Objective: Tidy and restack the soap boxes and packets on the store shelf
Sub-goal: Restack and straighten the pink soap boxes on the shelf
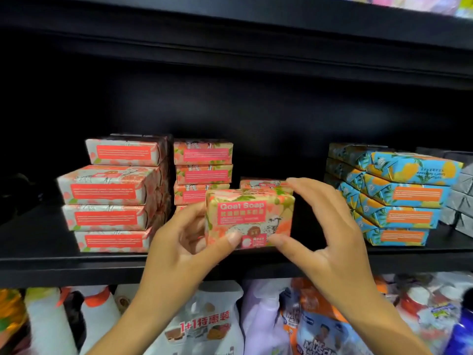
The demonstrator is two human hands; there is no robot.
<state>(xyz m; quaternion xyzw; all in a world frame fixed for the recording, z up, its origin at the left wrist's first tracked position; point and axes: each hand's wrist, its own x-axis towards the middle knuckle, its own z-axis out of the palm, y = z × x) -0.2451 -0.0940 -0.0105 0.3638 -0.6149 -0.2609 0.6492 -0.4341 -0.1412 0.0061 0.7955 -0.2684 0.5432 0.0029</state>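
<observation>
A pink "Goat Soap" packet (249, 217) stands on its edge at the front of the black shelf (76, 262), label toward me. My left hand (179, 242) grips its left side, thumb across the lower front. My right hand (325, 226) curves around its right side, thumb at the lower front and fingers over the top right corner. Another pink packet (263, 184) lies just behind it. A short stack of pink packets (203, 172) rises behind my left hand. Farther left stands a larger pink stack (110, 198).
A stack of blue and orange packets (399, 198) fills the shelf's right side, with grey packets (460, 198) beyond it. The shelf board above (230, 47) hangs low. Below the shelf sit refill pouches and bottles (210, 326).
</observation>
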